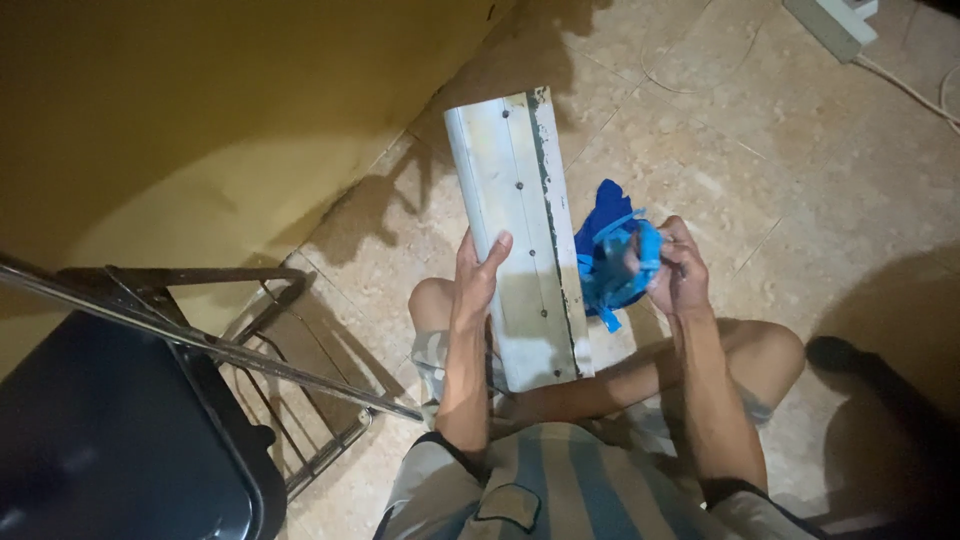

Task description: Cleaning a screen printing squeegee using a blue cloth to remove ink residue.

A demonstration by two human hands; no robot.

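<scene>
Off to the left a folding metal chair (190,390) with a dark seat stands close against the yellow wall (200,110), its thin frame bars crossing above the tiled floor (800,170). Next to it a person sits on that floor with bare knees drawn up, in striped shorts. Their left hand (478,285) is wrapped around the left edge of a long white metal panel (520,240), thumb lying over its front face, fingers closed behind it. The panel stands nearly upright between the knees, tilted a little to the left, its lower end down by the person's lap and its top end toward the wall; a row of small rivets runs down its middle and a dark, worn strip runs along its right edge. Just right of the panel, the right hand (680,275) is clenched on a bunched blue cloth (615,260) with torn strips hanging loose, held just beside the panel's right edge. Far right and up, a white power strip (835,22) lies on the tiles with a pale cable (915,90) trailing off.
</scene>
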